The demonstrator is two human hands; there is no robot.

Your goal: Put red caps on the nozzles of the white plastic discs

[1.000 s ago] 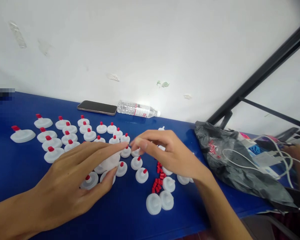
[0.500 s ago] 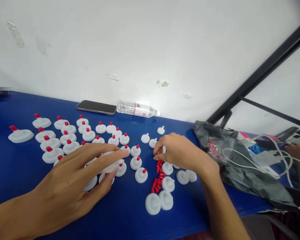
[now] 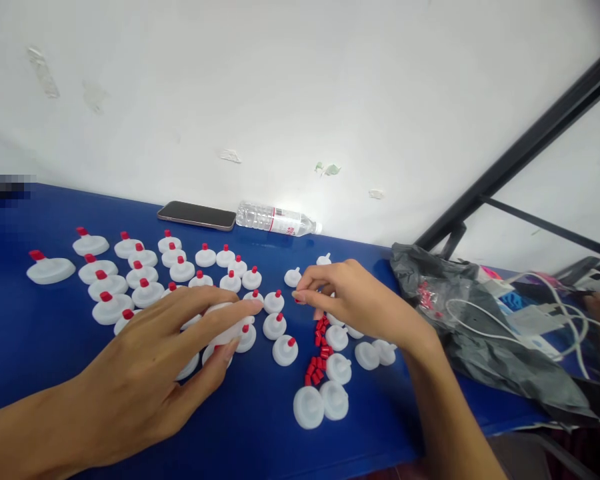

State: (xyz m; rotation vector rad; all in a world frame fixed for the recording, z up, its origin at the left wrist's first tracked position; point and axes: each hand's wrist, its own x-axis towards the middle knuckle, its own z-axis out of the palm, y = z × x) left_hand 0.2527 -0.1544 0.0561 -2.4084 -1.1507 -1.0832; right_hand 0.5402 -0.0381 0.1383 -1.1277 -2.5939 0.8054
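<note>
The right hand (image 3: 355,300) had lifted off the far end of the red cap pile (image 3: 321,364), where its fingertips had dipped half a second before, and had come up and leftward, just beyond and left of that pile. Its thumb and forefinger were pinched together on what looked like a single red cap (image 3: 298,301), though the fingers covered most of it. The left hand (image 3: 165,360) was unchanged, left of the pile, gripping a white lid (image 3: 234,329) between thumb and fingers, its bare nozzle turned toward the pile. Red-tipped lids (image 3: 181,269) stood in the same rows to the pile's left and beyond, and bare-nozzled lids (image 3: 339,368) lay mostly along its right side, as before. Well beyond the pile, the bottle (image 3: 280,220) and the phone (image 3: 197,215) had stayed put.
</note>
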